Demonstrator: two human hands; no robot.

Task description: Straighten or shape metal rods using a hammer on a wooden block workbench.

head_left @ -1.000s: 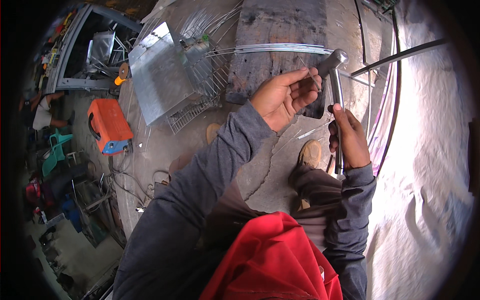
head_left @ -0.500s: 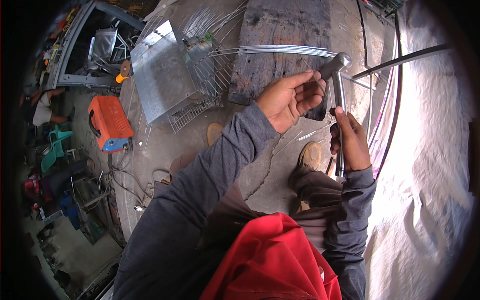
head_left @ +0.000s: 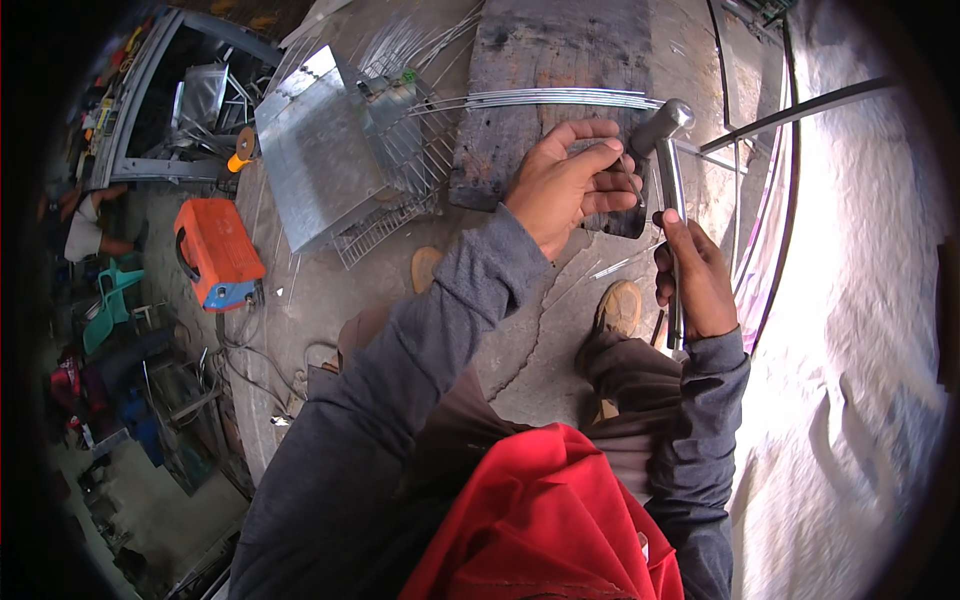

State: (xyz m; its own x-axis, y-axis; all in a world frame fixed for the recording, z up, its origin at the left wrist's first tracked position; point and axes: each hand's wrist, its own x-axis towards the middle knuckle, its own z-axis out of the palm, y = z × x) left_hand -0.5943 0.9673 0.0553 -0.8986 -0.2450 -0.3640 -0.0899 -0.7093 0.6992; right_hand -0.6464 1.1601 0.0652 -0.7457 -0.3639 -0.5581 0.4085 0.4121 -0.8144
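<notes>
In my right hand [head_left: 703, 278] is a metal hammer, its fingers wrapped round the lower shaft. The hammer [head_left: 671, 185] stands with its head up, close beside my left fingertips. My left hand [head_left: 565, 185] is raised over the near end of a dark, worn wooden plank [head_left: 560, 55], its fingers curled. Between thumb and fingers it pinches a thin dark metal piece [head_left: 631, 172], mostly hidden, whose exact kind I cannot make out. A bundle of straight silvery wires [head_left: 560, 97] lies across the plank just beyond my hands.
Left of the plank stands a bent sheet-metal box [head_left: 320, 155] with a wire grid [head_left: 385, 225]. Farther left are an orange machine [head_left: 220, 245] with cables and an angle grinder [head_left: 243, 148]. A metal bar [head_left: 810, 115] and white sheeting [head_left: 840, 300] are at right. Another person [head_left: 85, 225] is far left.
My left hand has turned slightly and its index finger has lifted, with the thin piece shifted in its grasp. The hammer has moved slightly left with my right hand.
</notes>
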